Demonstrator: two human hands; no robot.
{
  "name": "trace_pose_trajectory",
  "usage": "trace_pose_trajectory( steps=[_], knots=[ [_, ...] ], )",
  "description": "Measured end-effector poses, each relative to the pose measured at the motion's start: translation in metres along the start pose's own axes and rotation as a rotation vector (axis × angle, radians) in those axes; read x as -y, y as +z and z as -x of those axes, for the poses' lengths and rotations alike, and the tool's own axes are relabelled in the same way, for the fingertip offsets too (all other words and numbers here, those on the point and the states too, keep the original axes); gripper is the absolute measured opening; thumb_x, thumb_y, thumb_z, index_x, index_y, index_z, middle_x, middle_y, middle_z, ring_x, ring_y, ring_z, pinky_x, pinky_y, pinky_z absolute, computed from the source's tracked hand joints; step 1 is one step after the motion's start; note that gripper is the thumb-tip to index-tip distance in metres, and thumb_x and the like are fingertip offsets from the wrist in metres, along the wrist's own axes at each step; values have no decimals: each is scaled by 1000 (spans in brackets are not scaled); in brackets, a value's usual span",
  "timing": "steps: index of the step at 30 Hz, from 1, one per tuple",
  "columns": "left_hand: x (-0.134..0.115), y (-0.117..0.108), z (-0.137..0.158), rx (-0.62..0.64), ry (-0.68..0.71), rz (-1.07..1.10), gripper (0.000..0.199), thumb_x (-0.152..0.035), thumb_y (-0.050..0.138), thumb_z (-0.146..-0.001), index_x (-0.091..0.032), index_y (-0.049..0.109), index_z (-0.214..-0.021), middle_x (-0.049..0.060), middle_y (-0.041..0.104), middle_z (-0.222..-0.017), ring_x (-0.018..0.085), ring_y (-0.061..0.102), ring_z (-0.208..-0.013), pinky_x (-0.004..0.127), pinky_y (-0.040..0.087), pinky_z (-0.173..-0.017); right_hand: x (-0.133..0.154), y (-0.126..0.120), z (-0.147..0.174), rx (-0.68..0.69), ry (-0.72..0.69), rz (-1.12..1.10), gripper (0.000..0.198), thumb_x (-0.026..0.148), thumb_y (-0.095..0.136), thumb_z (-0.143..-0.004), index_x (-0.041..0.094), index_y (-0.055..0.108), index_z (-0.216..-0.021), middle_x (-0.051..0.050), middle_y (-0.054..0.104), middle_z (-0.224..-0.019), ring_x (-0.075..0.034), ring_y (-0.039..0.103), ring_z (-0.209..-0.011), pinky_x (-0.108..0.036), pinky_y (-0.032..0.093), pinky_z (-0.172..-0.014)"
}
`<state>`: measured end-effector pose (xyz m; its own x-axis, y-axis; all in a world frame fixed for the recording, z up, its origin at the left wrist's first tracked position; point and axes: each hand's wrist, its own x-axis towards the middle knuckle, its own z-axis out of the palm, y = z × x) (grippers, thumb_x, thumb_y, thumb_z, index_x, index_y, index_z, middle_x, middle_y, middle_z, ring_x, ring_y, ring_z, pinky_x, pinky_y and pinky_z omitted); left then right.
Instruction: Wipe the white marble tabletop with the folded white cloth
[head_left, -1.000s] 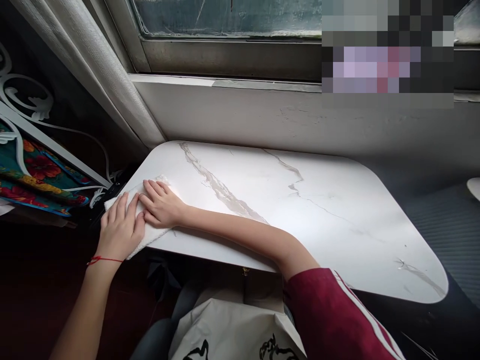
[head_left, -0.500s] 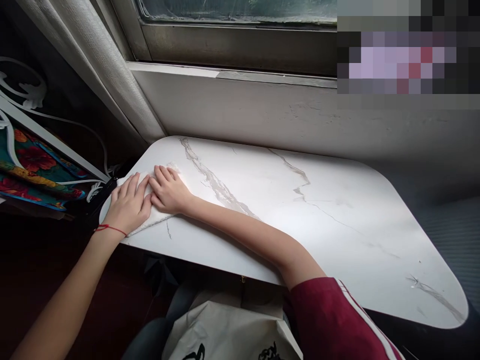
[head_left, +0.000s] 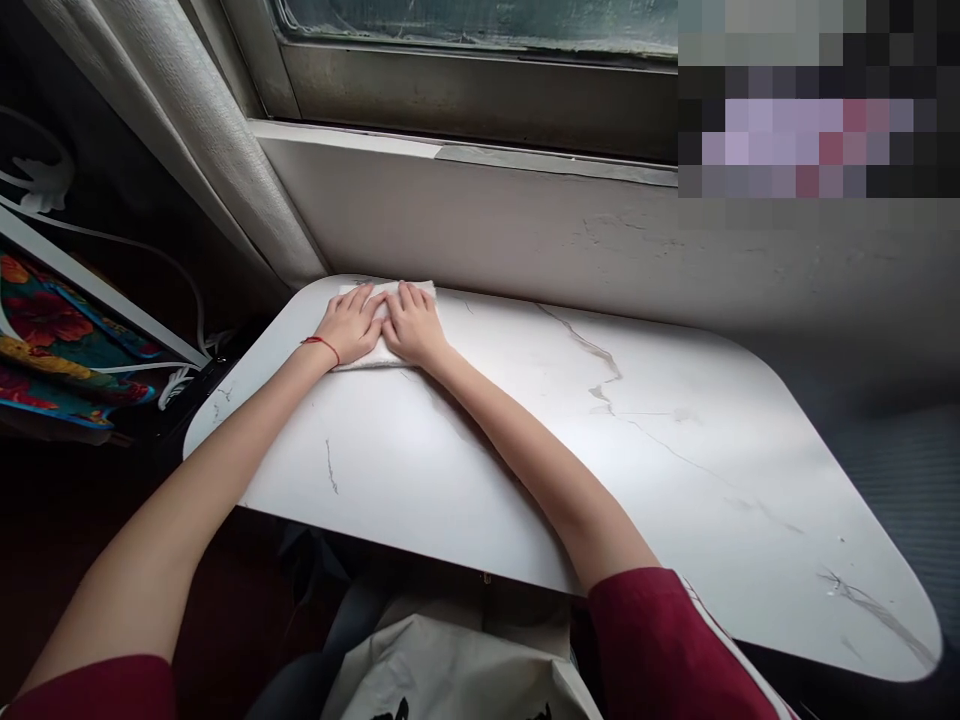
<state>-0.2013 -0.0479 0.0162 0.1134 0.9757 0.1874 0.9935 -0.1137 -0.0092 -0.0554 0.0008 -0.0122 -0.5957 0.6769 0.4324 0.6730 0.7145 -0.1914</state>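
Observation:
A white cloth [head_left: 379,358] lies flat on the white marble-patterned table [head_left: 690,500], close to its far left edge by the wall. My left hand [head_left: 351,326], with a red string at the wrist, rests palm down on the cloth's left part. Beside it, my right hand [head_left: 415,326] presses flat on the right part. Both hands have their fingers stretched forward, and the thumbs nearly meet over the cloth. Parts of the cloth under the palms are hidden.
Behind the table rises a wall with a window [head_left: 480,25] above. A pale curtain [head_left: 202,130] hangs at the left, near a white metal frame [head_left: 97,280] and flowered fabric [head_left: 60,340]. A light bag [head_left: 450,670] sits below the front edge.
Both hands and the cloth have slid from the table's left end toward the far edge and to the right. The hands stay on the cloth.

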Motion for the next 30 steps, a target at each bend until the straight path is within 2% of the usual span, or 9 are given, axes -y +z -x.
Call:
trace_pose_trajectory(
  steps=[4,7,11,23,30],
  knots=[
    [-17,8,-30,-9,6,59,58,-31,31,-98,-15,43,-152,15,36,-163,29,33,-151,48,25,-122,-33,-4,-4,-31,28,0,45,25,38,-98,6,55,-135,-25,47,-152,-36,41,-142,-57,27,-119],
    [-21,13,-38,-40,-10,96,57,-32,32,-98,-16,43,-152,15,37,-163,29,33,-151,49,25,-121,-42,-9,-5,1,30,33,43,26,39,-98,6,57,-133,-23,48,-151,-34,42,-140,-52,29,-118],
    [-20,14,-36,-25,-10,105,57,-34,32,-99,-16,42,-153,14,36,-164,27,31,-152,46,23,-123,-40,-12,-6,32,49,92,42,25,38,-99,6,55,-133,-24,47,-151,-34,41,-140,-51,29,-118],
    [-17,14,-35,6,13,74,58,-35,30,-101,-14,39,-155,15,33,-165,27,28,-154,46,22,-124,-43,-6,-5,-13,24,64,41,27,39,-100,6,57,-130,-23,50,-150,-34,42,-140,-51,30,-116],
    [-18,12,-30,9,17,66,58,-33,31,-101,-12,39,-154,17,32,-165,27,28,-154,46,21,-124,-37,-14,-1,10,33,68,41,25,39,-100,6,57,-132,-24,48,-152,-33,41,-142,-51,31,-117]
  ],
)
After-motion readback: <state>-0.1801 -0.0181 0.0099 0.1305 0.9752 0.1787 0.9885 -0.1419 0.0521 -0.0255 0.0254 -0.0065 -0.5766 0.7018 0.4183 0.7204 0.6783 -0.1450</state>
